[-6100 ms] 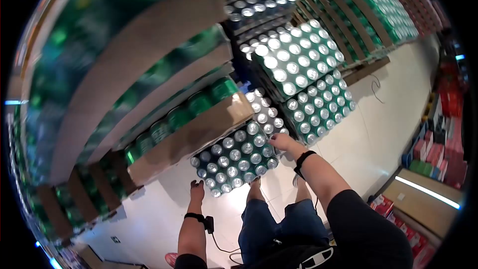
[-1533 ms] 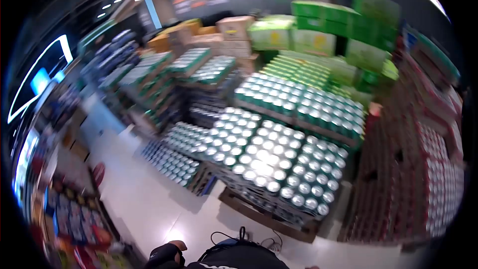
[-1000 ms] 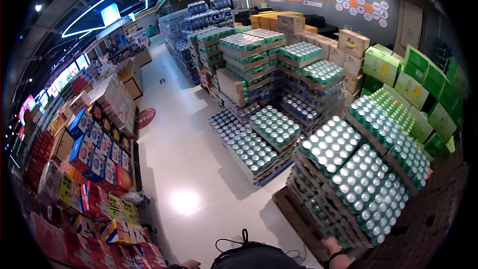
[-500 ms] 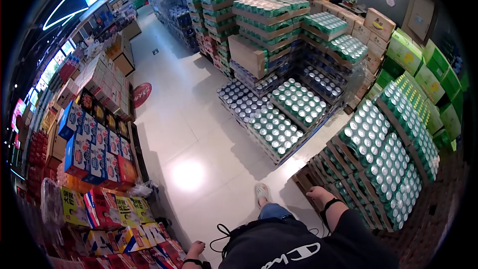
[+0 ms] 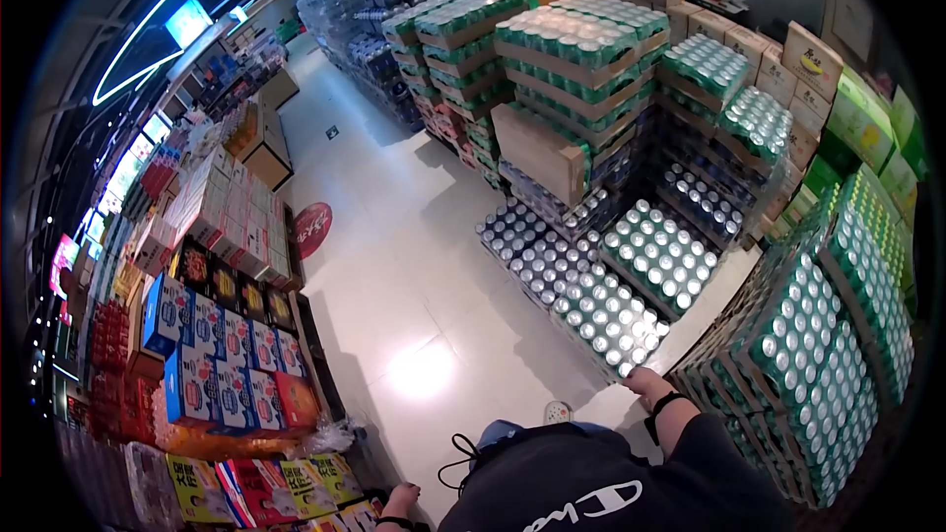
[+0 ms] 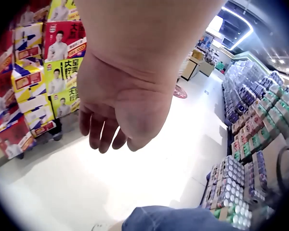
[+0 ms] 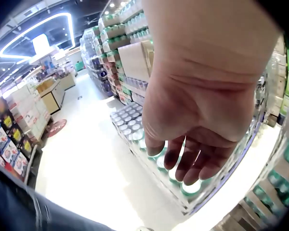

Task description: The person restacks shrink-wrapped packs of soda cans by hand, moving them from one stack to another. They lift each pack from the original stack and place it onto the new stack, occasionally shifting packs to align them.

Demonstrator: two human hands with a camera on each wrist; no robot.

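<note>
Head view: can pack (image 5: 609,319) running lengthwise toward relaxed right hand (image 5: 645,385); left hand (image 5: 403,498) relaxed

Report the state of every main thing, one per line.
Left grip, bare hand: open, empty
Right grip, bare hand: open, empty
Silver-topped green cylindrical cans: upright, packed in rows
Blue-and-white rectangular cardboard boxes: stacked
Rectangular bluish overhead panel: lit
Round red floor marking: flat

Dark shirt (image 5: 631,463): "Cha", partly cut off; yellow carton (image 6: 60,78): "柠爽".
</note>
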